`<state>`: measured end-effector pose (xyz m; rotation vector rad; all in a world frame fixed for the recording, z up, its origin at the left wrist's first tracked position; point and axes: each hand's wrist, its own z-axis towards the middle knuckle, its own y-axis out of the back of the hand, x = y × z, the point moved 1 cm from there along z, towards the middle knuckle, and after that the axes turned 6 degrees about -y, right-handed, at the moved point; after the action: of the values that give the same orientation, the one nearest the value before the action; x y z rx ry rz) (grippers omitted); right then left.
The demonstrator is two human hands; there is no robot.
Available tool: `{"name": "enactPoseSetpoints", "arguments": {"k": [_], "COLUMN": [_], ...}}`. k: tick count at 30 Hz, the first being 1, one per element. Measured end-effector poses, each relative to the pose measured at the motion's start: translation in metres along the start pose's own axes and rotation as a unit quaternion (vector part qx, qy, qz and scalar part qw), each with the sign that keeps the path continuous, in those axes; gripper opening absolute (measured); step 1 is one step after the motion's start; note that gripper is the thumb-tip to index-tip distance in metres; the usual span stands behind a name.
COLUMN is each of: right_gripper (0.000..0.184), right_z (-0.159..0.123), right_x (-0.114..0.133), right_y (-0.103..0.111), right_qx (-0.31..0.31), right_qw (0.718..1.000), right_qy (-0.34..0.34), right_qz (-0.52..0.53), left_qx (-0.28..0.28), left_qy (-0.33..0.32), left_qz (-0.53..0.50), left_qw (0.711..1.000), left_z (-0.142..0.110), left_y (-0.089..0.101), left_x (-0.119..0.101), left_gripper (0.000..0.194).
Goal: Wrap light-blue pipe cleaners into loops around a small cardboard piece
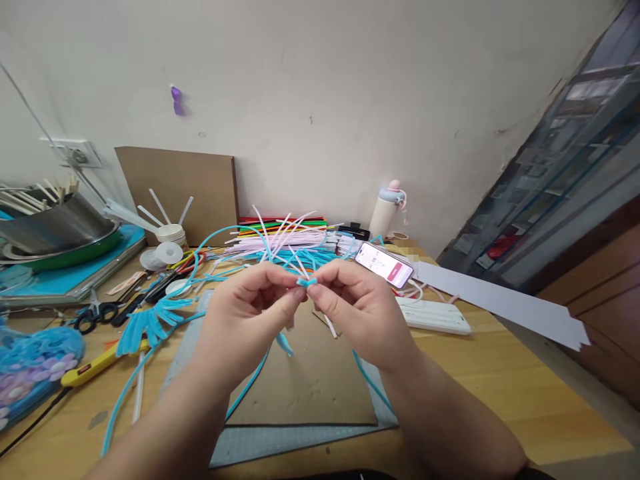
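Between my fingertips is a short, folded light-blue pipe cleaner (307, 283). My left hand (253, 307) pinches its left end with thumb and forefinger. Its right end is gripped the same way by my right hand (365, 310). Both hands are above a brown cardboard sheet (310, 393), which lies on a grey mat (280, 443). A small curved blue piece (285, 344) shows just below my left hand. Long blue pipe cleaners (373, 383) loop around and behind the forearms. Behind the hands lies a pile of pink, blue and other coloured stems (287, 240).
At left are scissors (96, 312), a yellow glue gun (95, 368), a fan of blue pieces (150, 327) and a metal bowl (60, 223) of sticks. To the right lie a lit phone (384, 265) and a white power strip (435, 316). A bottle (387, 210) stands by the wall.
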<state>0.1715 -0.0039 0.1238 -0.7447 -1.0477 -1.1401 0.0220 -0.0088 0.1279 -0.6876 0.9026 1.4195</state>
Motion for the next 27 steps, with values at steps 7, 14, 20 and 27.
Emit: {"name": "enactPoseSetpoints", "arguments": {"k": [7,14,20,27], "right_gripper": [0.012,0.012,0.014,0.015], "right_z": [-0.0016,-0.0035,-0.0029,-0.0039], "right_x": [0.0003,0.0035,0.0034,0.004], "right_y": [-0.0005,-0.0015,-0.0002,0.0014], "right_qx": [-0.011,-0.055,-0.04,-0.032], "right_qw": [0.999,0.98,0.985,0.992], "right_qy": [0.007,0.095,0.083,0.053], "right_qz": [-0.051,-0.167,-0.144,-0.111], "left_qx": [-0.025,-0.012,-0.008,-0.026], "left_qy": [-0.09,-0.107,-0.163,-0.209], "left_qz": [0.053,0.08,0.138,0.172], "left_qw": [0.994,0.991,0.977,0.962], "left_z": [-0.0021,-0.0017,-0.0022,-0.0028], "left_y": [-0.0018,-0.0031,-0.0044,-0.0036], "left_x": [0.0013,0.0006,-0.0002,0.0003], "left_gripper": [0.006,0.004,0.009,0.014]}}
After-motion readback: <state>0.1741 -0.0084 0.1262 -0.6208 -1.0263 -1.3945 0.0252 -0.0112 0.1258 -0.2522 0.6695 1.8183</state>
